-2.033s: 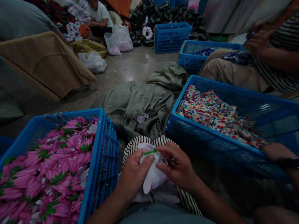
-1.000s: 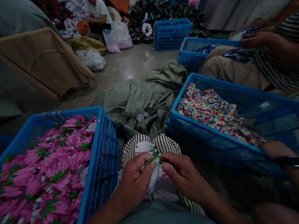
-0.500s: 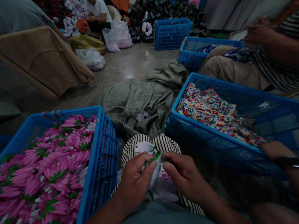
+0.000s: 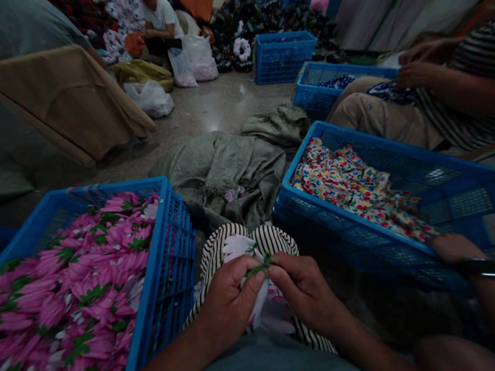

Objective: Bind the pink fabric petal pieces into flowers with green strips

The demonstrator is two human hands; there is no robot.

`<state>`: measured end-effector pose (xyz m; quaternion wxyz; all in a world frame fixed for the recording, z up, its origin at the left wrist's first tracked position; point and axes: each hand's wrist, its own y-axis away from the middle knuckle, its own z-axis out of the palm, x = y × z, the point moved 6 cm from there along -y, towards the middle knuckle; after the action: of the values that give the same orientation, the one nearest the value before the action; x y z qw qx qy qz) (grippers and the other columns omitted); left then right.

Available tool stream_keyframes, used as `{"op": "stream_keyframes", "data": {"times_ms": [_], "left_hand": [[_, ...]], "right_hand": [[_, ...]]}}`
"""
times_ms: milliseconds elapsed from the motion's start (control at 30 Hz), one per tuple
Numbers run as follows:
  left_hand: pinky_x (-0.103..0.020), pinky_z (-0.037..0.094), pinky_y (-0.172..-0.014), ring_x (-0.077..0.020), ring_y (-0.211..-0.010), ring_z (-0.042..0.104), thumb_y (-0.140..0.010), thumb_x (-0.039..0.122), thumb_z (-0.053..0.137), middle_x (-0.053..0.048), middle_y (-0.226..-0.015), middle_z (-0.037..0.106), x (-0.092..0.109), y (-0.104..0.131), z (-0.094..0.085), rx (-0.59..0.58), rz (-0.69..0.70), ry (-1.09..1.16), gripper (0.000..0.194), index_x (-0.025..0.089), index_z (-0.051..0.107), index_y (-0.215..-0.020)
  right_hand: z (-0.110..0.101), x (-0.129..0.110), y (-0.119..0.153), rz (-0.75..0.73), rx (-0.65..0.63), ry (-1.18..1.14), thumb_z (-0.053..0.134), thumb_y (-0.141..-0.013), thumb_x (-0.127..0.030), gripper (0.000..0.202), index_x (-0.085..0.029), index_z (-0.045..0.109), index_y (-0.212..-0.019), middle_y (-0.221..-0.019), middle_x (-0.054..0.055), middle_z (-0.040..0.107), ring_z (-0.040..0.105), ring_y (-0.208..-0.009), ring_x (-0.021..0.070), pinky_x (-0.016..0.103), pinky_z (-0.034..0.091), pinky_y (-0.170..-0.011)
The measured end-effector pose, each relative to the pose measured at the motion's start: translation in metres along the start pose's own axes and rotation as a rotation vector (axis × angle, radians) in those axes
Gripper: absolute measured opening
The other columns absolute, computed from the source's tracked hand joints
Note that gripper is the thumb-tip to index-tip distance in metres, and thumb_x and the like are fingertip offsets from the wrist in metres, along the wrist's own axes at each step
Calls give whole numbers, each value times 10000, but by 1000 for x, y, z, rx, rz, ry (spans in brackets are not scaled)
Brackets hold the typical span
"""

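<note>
My left hand (image 4: pixel 231 291) and my right hand (image 4: pixel 304 285) meet over my lap, thumbs against fingers. Both pinch the green end of a petal-shaped fabric piece (image 4: pixel 260 302), which hangs below, white with some pink. The fingertips cover part of that green end. More white and pink fabric petals (image 4: pixel 236 245) lie on my black-and-white striped trousers (image 4: pixel 214 253). To the left, a blue crate (image 4: pixel 175 274) is heaped with pink and green fabric pieces (image 4: pixel 91 262).
At right, a blue crate (image 4: pixel 410 235) contains colourful dotted fabric pieces (image 4: pixel 347 181); another person's hand (image 4: pixel 452 247) rests at its rim. A grey-green sack (image 4: pixel 231 158) lies ahead. A person in stripes (image 4: pixel 479 93) sits at right, and a brown-covered board (image 4: pixel 64 104) stands at left.
My right fingers have closed in against the left ones, and the green end is now pinched between both hands. At right, the seated person's hands have moved lower.
</note>
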<state>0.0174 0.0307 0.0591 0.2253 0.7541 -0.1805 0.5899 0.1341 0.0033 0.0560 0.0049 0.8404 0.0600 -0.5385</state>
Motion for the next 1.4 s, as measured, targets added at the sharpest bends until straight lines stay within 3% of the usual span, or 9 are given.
{"op": "stream_keyframes", "data": {"times_ms": [233,433,567,700,867,1000,1100,1200,1400], "left_hand": [[-239,347,-609,-138,-622,475,-802,265,482,13,-627,508,-14,-5,-16,278,1,-141,157,185,538,-679],[-277,368,-697,-177,-790,489,-736,173,540,-37,-824,529,1,-9,2,13,241,-330,125,186,561,-859],[-305,368,-808,-198,-923,485,-744,249,566,-73,-976,533,7,-9,-26,215,243,-296,267,180,537,-1000],[-292,400,-744,-194,-842,532,-724,296,589,-50,-874,582,-10,-19,-32,120,17,-154,200,165,591,-876],[-189,346,-468,-82,-492,464,-708,315,615,45,-603,521,-35,-16,-25,105,-310,453,194,165,493,-722],[-201,416,-586,-109,-648,557,-666,277,672,-7,-777,603,-32,-15,-23,1,-339,650,283,151,537,-880],[-175,376,-509,-86,-559,527,-688,312,653,-4,-668,587,-37,-13,-20,-51,-394,581,226,124,568,-781],[-169,297,-412,-59,-425,432,-705,340,630,39,-517,502,-46,-9,-15,27,-416,579,250,140,503,-627],[-161,336,-448,-55,-457,441,-742,303,599,49,-551,503,-46,-4,-1,128,-391,755,190,157,496,-679]], "right_hand": [[12,31,-1,293,174,-710,456,-781,-482,305,-189,512,-842,-551,-63,351,269,-434,82,191,219,-393],[35,33,-13,287,143,-836,598,-715,-299,222,-180,536,-892,-765,0,562,508,-650,125,234,420,-601],[38,42,-16,371,102,-982,635,-702,-310,248,-184,513,-878,-673,-28,536,469,-508,88,196,370,-473],[33,42,-19,312,11,-926,699,-650,-270,288,-200,486,-832,-685,-46,521,473,-531,77,180,376,-485],[20,54,-20,383,186,-914,694,-643,-278,289,-188,507,-844,-638,-59,468,342,-421,37,146,222,-369],[19,48,-22,307,121,-909,666,-688,-292,238,-189,511,-837,-660,-43,474,375,-469,54,164,261,-414],[21,38,-24,217,9,-883,647,-715,-298,197,-188,527,-826,-675,-29,492,424,-545,82,188,317,-488],[21,37,-25,192,43,-868,644,-719,-289,170,-190,536,-805,-682,-31,485,414,-559,85,188,312,-499],[25,41,-26,258,156,-1004,666,-677,-255,189,-196,517,-776,-646,-52,447,387,-533,73,173,291,-484]]}}
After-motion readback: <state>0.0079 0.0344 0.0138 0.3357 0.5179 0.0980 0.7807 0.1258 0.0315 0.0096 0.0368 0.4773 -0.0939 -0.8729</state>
